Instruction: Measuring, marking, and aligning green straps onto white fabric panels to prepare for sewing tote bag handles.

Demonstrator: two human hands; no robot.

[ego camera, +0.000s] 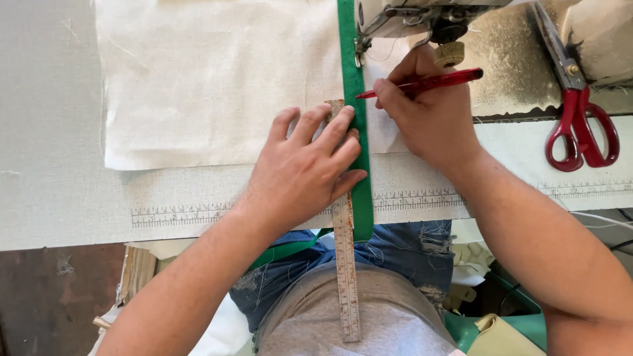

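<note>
While the left hand (306, 168) presses flat, fingers spread, on a wooden ruler (345, 264) to keep it from sliding, the right hand (428, 118) grips a red pen (428, 82), its tip meeting the green strap (356, 132) lying along the ruler on cream fabric (211, 79). At 12 o'clock the sewing machine head (422, 16) crowds the pen hand; red-handled scissors (580, 118) rest at 3 o'clock. A printed scale (178, 214) runs along the near part of the surface (53, 132).
</note>
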